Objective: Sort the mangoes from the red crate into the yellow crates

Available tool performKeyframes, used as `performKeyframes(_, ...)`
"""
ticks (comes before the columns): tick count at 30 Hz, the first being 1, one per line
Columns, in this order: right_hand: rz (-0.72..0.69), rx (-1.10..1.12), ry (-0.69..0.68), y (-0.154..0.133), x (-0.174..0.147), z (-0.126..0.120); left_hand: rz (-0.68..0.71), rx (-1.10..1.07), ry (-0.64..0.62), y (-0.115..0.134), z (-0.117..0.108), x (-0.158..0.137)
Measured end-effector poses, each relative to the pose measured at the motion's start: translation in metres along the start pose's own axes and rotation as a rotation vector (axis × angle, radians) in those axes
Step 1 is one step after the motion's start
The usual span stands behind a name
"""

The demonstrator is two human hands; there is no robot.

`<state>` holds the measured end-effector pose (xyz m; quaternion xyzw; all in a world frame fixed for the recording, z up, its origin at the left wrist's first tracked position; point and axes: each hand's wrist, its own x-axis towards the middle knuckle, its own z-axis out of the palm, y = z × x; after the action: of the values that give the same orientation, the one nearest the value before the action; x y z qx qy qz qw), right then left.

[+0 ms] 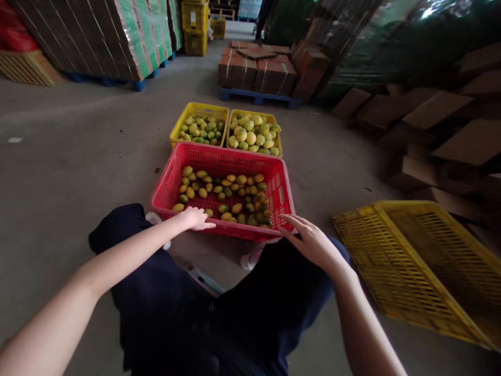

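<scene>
A red plastic crate (287, 183) stands on the floor between my legs, with yellow and green lemons (237, 208) spread over its bottom. My left hand (197, 218) lies over the near rim, its fingers curled inward and the thumb along the edge. At the near right corner is my right hand (309, 237), fingers stretched out and thumb apart, fingertips at the rim; it holds no lemon. Just beyond the red crate, two yellow crates sit side by side: the left yellow crate (175, 130) holds smaller green-yellow fruit, the right yellow crate (278, 137) larger, paler lemons heaped up.
A tipped yellow crate (403, 271) lies at my right. Loose cardboard boxes (438, 109) pile up behind it. Strapped cartons (274, 75) rest on a blue pallet (258, 98) ahead. Wrapped stacks (90, 36) and yellow crates (194, 26) stand farther back left.
</scene>
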<state>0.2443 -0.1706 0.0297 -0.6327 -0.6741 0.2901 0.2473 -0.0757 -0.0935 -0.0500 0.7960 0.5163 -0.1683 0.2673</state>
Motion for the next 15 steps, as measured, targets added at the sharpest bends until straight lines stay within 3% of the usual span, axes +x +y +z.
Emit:
performKeyframes(2, 0.025, 0.085, 0.016, -0.007, -0.003, 0.008, 0.074, -0.045, 0.039, 0.012, 0.003, -0.013)
performKeyframes(5, 0.004, 0.059, 0.022, -0.012, -0.002, 0.011, 0.132, -0.104, 0.095, 0.009, 0.005, -0.033)
performKeyframes(11, 0.101, 0.053, 0.014, -0.007, 0.013, 0.011, 0.123, -0.373, 0.268, -0.039, 0.011, -0.092)
performKeyframes(15, 0.193, 0.104, -0.053, 0.004, 0.043, 0.019, 0.098, -0.579, 0.325, -0.064, 0.013, -0.128)
